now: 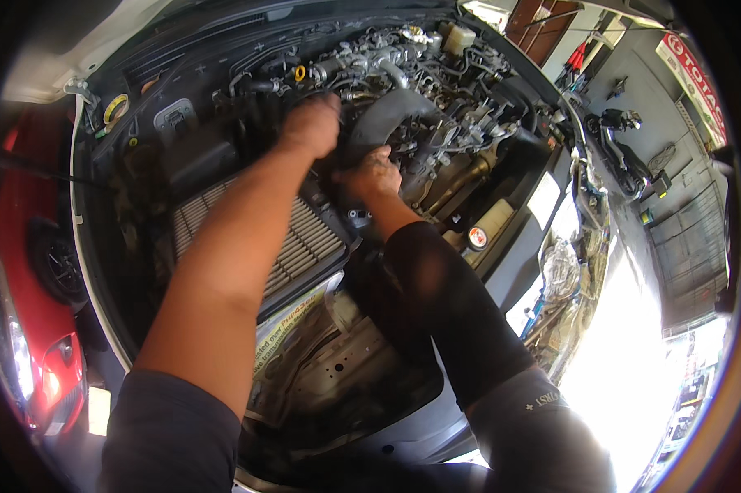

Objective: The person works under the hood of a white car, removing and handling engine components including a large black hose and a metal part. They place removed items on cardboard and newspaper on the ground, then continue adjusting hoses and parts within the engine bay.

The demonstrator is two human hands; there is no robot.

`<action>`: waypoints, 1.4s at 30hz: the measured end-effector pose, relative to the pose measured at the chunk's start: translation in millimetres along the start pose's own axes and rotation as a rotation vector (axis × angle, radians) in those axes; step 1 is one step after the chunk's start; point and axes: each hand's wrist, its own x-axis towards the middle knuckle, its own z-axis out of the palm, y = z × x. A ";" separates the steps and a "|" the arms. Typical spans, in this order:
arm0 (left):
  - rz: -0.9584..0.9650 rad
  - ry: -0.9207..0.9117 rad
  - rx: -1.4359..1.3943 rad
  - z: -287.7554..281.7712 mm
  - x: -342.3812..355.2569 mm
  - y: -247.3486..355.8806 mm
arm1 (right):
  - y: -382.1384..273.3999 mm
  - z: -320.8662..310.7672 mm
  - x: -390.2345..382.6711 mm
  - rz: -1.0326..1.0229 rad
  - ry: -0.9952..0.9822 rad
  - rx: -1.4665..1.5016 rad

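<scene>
My left hand (309, 127) is blurred over the dark parts left of a curved black intake hose (391, 115); its fingers are too smeared to read. My right hand (374, 174) grips the lower end of that hose, fingers closed around it. Below my hands, an air filter (239, 238) with pale pleats lies exposed. The metal engine (387, 70) with its pipes and connectors fills the back of the open bay.
A red car (29, 271) stands at the left. A white reservoir (489, 226) is right of my right arm, near the bay's front frame (555, 205). A parked scooter (625, 156) and a wall sign (691, 82) are at the right.
</scene>
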 end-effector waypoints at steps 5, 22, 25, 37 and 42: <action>-0.012 0.181 -0.042 5.5 -18.3 -38.4 | -2.5 5.1 11.7 -0.030 0.049 0.040; 0.178 0.615 -0.173 56.8 -70.2 -38.0 | -15.7 13.6 32.6 0.113 0.022 -0.041; 0.155 0.547 -0.215 47.3 -70.7 -42.5 | -9.8 11.1 14.1 0.049 0.041 -0.048; 0.191 0.564 -0.136 65.5 -75.4 -27.0 | -12.2 9.4 22.5 0.005 0.024 -0.006; 0.177 0.556 -0.104 57.6 -70.0 -22.7 | -15.9 0.6 13.5 0.010 -0.008 0.003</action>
